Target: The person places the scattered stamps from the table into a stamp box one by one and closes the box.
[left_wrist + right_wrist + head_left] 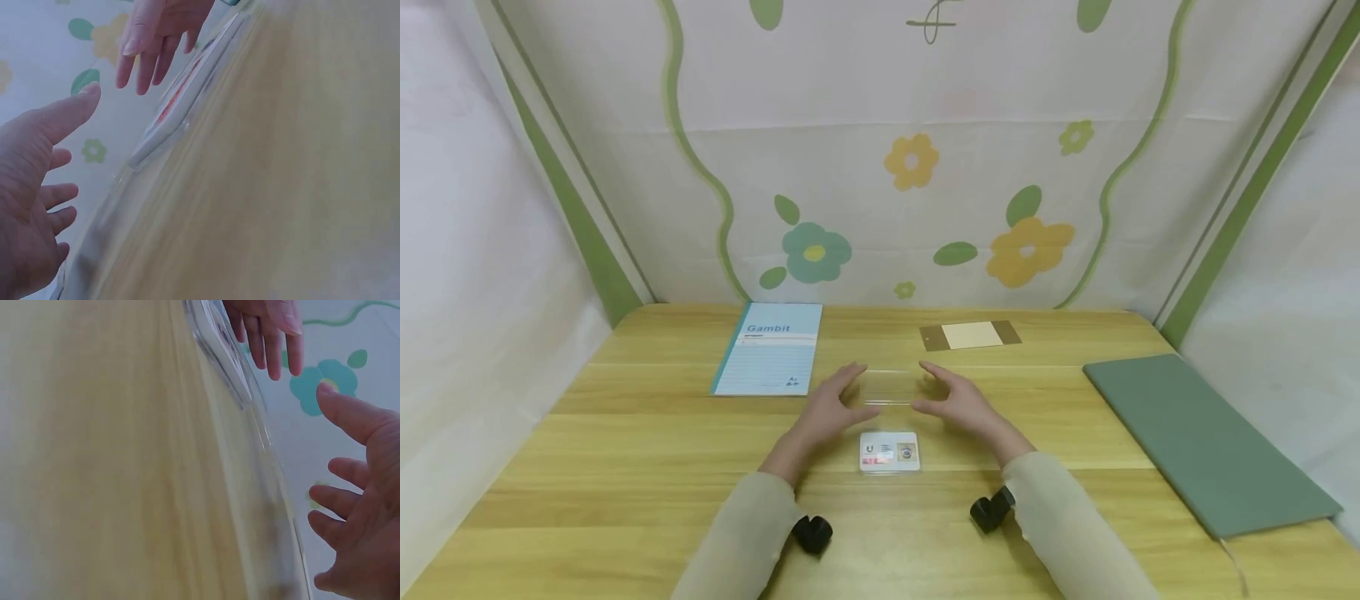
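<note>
In the head view a clear plastic piece, rectangular and see-through, lies on the table between the two hands. My left hand is at its left end, thumb and fingers spread apart. At the right end my right hand mirrors it, fingers loosely bent. The wrist views show nothing between the fingers of the left hand or the right hand. Nearer the person lies a white card with a small picture and red marks, which seems to sit in a clear case.
A light blue notebook marked "Gambit" lies at the back left. Behind the hands is a brown and cream card. A green flat mat or folder is at the right edge. A flowered curtain hangs behind the table.
</note>
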Demonstrator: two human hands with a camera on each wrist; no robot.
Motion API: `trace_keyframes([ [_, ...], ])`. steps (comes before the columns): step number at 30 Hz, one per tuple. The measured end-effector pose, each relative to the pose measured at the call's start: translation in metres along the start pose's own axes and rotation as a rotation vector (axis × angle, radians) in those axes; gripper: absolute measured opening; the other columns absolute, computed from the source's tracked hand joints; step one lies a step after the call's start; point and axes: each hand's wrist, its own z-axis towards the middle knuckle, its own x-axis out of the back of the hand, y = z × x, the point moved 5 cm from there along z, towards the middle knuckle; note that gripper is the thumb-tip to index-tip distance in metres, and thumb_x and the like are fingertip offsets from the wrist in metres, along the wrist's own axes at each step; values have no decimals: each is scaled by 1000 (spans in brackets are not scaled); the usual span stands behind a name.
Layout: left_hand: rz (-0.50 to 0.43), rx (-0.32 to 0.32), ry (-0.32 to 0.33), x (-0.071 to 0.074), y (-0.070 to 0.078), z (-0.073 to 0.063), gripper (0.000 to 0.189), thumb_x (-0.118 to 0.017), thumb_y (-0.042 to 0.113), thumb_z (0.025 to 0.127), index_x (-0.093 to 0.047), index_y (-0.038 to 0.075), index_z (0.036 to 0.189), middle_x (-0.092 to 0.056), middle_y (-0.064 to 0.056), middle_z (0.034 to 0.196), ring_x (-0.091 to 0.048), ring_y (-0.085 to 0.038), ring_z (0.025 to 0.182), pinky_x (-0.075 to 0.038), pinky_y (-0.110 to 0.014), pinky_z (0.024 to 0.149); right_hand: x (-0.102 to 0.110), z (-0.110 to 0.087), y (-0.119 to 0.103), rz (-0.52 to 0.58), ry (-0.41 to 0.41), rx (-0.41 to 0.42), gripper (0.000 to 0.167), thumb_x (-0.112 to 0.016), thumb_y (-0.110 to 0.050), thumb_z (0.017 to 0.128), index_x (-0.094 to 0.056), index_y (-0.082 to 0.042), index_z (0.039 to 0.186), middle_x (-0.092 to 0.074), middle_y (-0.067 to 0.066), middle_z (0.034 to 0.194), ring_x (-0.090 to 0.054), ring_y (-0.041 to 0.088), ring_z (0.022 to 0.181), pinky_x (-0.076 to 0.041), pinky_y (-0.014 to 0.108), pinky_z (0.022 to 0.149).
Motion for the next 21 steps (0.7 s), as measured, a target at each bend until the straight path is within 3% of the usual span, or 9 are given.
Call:
trace_keyframes([
  [6, 151, -40, -10, -5, -4, 12, 85, -59, 61, 66, -34, 16, 133, -25, -8, 138, -12, -26, 127, 1, -46, 99, -8, 14, 9, -197, -54, 31, 85, -61, -55, 69, -26, -19, 137, -22, 5, 139, -12, 27, 127, 9, 56, 92],
  [10, 264, -26, -32, -9, -8, 15, 88, -53, 67, 66, -31, 16, 135, -21, -8, 140, -10, -26, 128, 2, -47, 98, -14, 17, 13, -277, -63, 54, 87, -56, -63, 67, -25, -20, 137, -18, 6, 141, -7, 26, 128, 10, 58, 91],
  [17, 479, -8, -39, -16, -8, 18, 89, -44, 70, 69, -30, 13, 135, -18, -11, 140, -11, -29, 127, 0, -52, 97, -18, 16, 12, -358, -11, 73, 84, -52, -63, 70, -28, -16, 136, -19, 7, 141, -8, 26, 128, 10, 59, 90],
  [21, 535, 4, -26, -17, -8, 19, 89, -45, 68, 70, -29, 9, 135, -19, -12, 140, -12, -28, 127, -2, -52, 97, -19, 16, 11, -393, 23, 53, 79, -53, -59, 73, -32, -15, 134, -21, 6, 140, -10, 26, 128, 8, 58, 91],
])
